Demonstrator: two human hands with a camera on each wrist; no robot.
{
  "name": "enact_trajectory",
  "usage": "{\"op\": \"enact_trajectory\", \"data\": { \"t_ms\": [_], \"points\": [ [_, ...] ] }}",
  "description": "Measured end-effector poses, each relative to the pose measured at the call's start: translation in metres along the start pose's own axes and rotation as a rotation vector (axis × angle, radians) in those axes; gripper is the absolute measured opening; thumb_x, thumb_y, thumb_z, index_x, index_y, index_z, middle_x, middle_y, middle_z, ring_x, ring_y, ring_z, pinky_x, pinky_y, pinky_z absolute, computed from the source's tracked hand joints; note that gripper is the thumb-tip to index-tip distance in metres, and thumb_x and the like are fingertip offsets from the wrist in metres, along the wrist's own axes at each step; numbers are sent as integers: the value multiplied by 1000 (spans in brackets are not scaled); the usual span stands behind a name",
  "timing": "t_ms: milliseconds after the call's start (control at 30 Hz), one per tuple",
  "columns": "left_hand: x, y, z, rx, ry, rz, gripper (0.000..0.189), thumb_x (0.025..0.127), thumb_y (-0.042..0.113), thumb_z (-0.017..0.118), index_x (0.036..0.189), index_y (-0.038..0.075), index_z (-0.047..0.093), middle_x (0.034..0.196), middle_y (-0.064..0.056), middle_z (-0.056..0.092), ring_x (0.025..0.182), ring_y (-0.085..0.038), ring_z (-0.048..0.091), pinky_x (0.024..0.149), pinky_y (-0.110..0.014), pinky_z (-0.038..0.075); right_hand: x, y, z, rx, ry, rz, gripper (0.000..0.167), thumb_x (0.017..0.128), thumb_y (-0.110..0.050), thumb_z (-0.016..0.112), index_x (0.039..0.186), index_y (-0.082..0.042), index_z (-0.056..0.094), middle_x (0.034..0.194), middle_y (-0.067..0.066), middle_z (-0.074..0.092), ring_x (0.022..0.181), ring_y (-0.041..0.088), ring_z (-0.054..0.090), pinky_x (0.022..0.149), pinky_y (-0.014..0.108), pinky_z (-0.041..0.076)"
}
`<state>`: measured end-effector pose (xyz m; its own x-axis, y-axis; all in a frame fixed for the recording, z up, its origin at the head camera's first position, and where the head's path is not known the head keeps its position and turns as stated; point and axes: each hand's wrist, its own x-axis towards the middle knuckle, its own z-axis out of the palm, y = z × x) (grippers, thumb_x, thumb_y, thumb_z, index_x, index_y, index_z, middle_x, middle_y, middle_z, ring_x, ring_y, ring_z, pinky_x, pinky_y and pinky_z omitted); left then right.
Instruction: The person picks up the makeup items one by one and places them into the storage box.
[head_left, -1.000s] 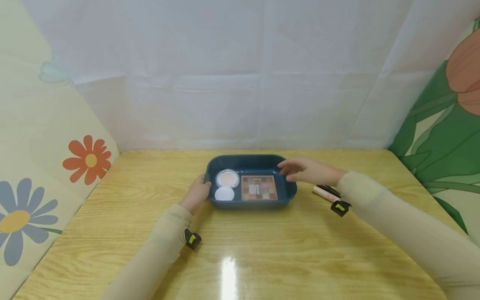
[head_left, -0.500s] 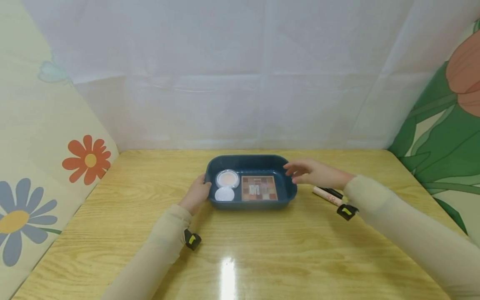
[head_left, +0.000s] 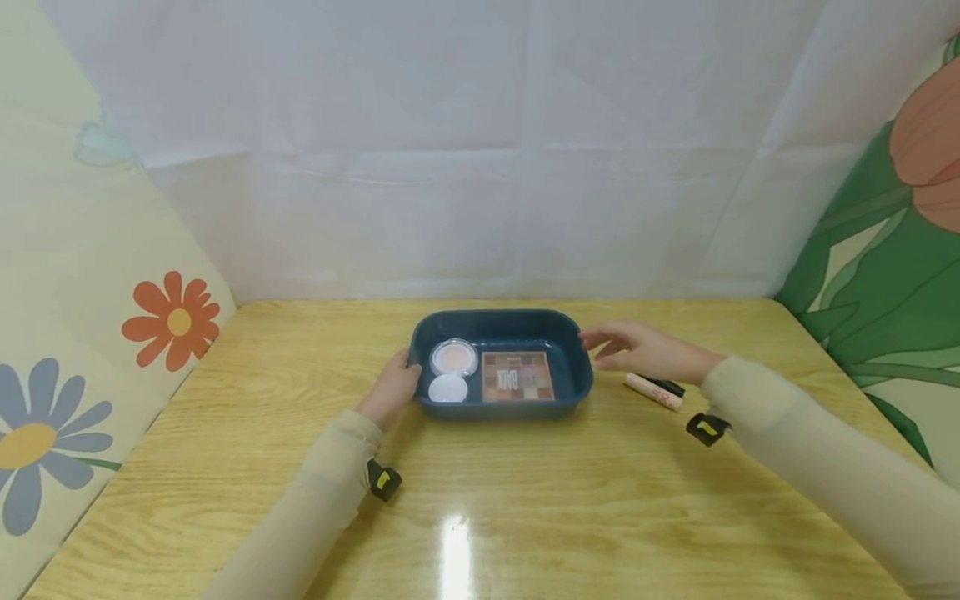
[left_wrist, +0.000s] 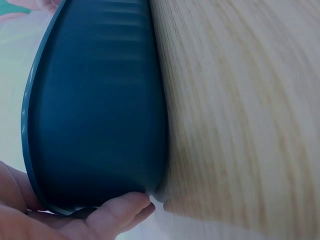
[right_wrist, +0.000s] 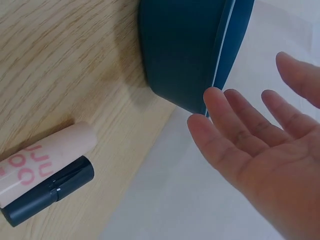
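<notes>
Here we are with the dark blue tray (head_left: 510, 411), sitting mid-bench (head_left: 570, 508) toward the far edge, and our left hand (head_left: 392, 387) has it by the left end, thumb at the rim, fingers against the outer wall. Over on the right, our right hand (head_left: 637, 350) hovers by the tray's other end, fingers apart and gently bent, holding nothing; whether the fingertips brush the rim, we can't tell.

Inside we have three flat pieces: a round compact (head_left: 453, 357) with a pinkish centre at far left, a white disc (head_left: 447, 388) right up against it on the near side, and to their right an eyeshadow palette (head_left: 517, 377), a grid of browns and pinks.

Out on the bench, right of the tray, we spot a pale pink tube (right_wrist: 50, 157) with pink lettering, lying alongside a slim black tube (right_wrist: 47, 192). Behind it all, we've got a white cloth (head_left: 480, 167).
</notes>
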<state>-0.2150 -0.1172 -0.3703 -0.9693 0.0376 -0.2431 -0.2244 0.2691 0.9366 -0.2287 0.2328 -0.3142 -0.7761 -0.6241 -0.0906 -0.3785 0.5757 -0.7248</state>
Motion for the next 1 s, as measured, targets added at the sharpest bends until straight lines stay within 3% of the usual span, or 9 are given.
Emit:
{"op": "enact_trajectory", "data": {
  "t_ms": [433,1000],
  "points": [
    [0,0,0,26,3,4,49,102,3,25,148,-13,17,153,-30,22,142,-41,21,117,-49,20,-9,6,0,-30,80,-29,44,95,-1,57,135,13,45,130,32,52,117,47,52,96,56,46],
    [0,-1,0,-8,-6,4,49,102,3,24,147,-14,17,153,-30,23,141,-41,24,115,-50,25,-22,15,-1,-45,82,8,44,95,0,55,135,13,44,128,33,53,115,46,54,95,54,47]
  ]
}}
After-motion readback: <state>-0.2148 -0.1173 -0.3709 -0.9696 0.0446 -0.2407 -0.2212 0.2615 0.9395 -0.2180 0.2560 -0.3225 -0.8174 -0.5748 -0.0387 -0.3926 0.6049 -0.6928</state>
